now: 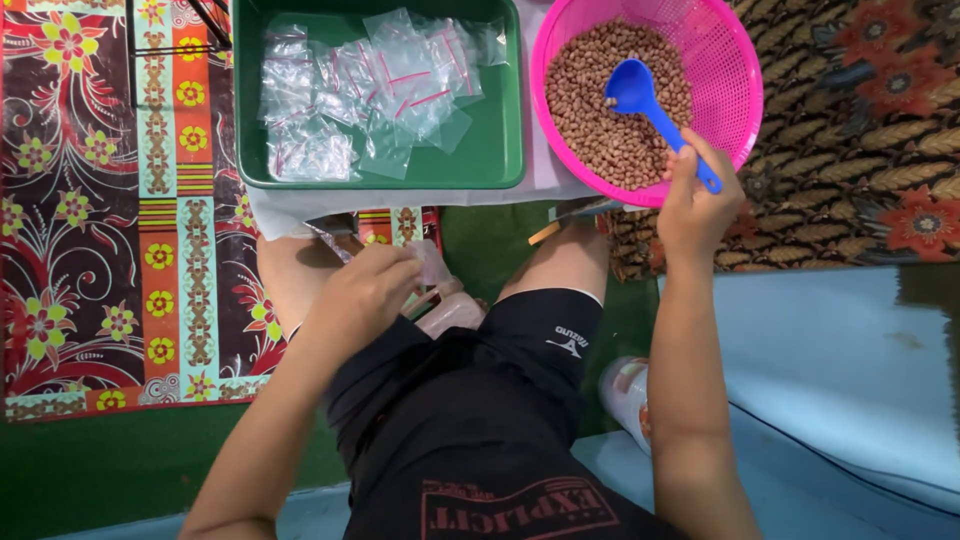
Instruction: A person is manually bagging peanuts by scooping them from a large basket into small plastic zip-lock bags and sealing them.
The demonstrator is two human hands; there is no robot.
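Mat: a bright flowered mat (110,220) lies on the far left, under the person's left knee.
Green tray: a green tray (500,130) sits at the top, left of the middle, on a pale cloth.
Empty bags: a heap of small clear bags (360,95) with pink strips fills the left and back of the tray; its right front corner is bare.
Left hand: the left hand (365,290) is down by the knees, just below the tray's front edge. Its fingers are curled shut and pinch a small clear bag.
Held bag: the clear bag (435,265) sticks out from the left hand's fingertips, between the two knees.
Pink basket: a round pink basket (735,70) stands just right of the tray, touching its side.
Peanuts: brown peanuts (600,110) fill the bottom of the basket.
Blue scoop: the bowl of the blue scoop (632,88) rests on the peanuts, and its handle slopes down to the basket's front right rim.
Right hand: the right hand (698,200) is at the basket's front rim. Its fingers are closed round the end of the scoop handle.
Cup: a pale cup (625,395) lies by the right leg, partly hidden.
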